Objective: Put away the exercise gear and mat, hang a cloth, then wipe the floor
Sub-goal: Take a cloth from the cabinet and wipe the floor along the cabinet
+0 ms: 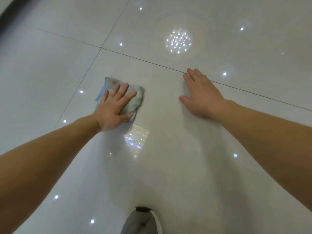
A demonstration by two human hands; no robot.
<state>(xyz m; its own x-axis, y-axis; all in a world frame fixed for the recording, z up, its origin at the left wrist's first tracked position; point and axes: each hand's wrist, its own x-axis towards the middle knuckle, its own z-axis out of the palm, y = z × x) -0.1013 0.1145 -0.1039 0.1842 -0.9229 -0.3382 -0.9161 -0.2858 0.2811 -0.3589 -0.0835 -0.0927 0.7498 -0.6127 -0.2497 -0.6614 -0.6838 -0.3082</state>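
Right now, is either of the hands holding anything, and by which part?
Nothing is gripped. The left hand presses flat on top of the folded blue-grey cloth; the right hand rests flat on the white tiled floor.

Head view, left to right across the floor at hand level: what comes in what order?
cloth pressed flat under the left hand → right hand flat on the bare floor. The shoe at the bottom edge overlaps the cloth's span, so it is left out.

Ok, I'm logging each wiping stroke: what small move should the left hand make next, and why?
Probably slide the cloth across the bare floor toward the right hand: the left hand presses it flat there, while the right hand only braces.
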